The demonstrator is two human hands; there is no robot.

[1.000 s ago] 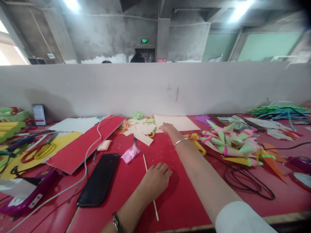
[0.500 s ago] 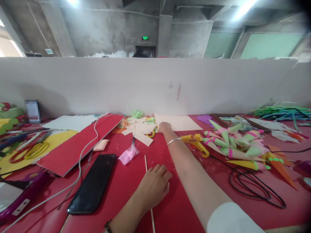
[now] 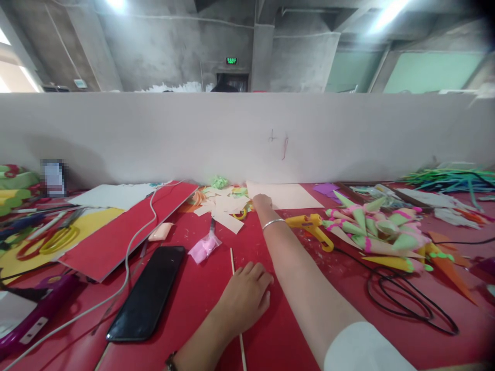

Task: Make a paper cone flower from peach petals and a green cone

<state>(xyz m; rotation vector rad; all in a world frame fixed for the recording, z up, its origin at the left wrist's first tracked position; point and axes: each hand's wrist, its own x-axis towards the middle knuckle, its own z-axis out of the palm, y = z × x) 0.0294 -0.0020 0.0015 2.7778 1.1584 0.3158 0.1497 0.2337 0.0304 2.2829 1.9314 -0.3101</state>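
My left hand point(image 3: 250, 292) rests palm down on the red table point(image 3: 185, 304), over a thin wooden stick point(image 3: 232, 260), its fingers loosely curled; whether it grips anything is hidden. My right hand point(image 3: 262, 201) reaches to the back, closed, at the left edge of a cream paper sheet point(image 3: 296, 196); its fingertips are hidden. Cream paper pieces point(image 3: 228, 221) lie just left of it. A yellow glue gun point(image 3: 315, 229) is right of my right wrist. A pink packet point(image 3: 204, 247) lies beyond my left hand.
A black phone point(image 3: 147, 293), red board point(image 3: 131, 232), white cable point(image 3: 128, 252) and scissors point(image 3: 58, 239) occupy the left. Green and pink paper cones point(image 3: 371, 221) and a coiled black cord point(image 3: 410, 299) are at right. A white partition point(image 3: 185, 136) stands behind.
My right forearm has shifted slightly left, while the right hand stays at the paper sheet. My left hand stays almost in place.
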